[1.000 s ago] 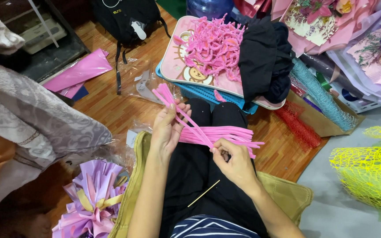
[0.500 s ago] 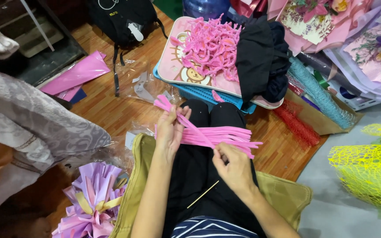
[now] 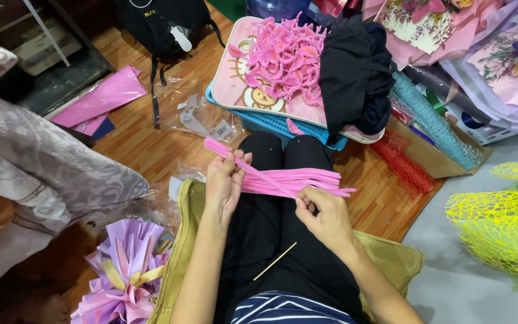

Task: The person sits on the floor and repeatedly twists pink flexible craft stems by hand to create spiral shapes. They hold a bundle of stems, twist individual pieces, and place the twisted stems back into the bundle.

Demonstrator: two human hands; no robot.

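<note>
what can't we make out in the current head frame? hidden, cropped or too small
Head view only:
- Right hand fingertips: curled under, so the grip on the pink pipe cleaners is hidden.
- Left hand palm side: turned away; how many cleaners it holds is unclear.
- Pink tray: right part covered by black cloth.
- Backpack: cut off by the top edge.
- Thin stick on the lap: too small to identify.

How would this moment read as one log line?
left hand: holds pink pipe cleaners | right hand: pinches one strand | lap: thin wooden stick
</note>
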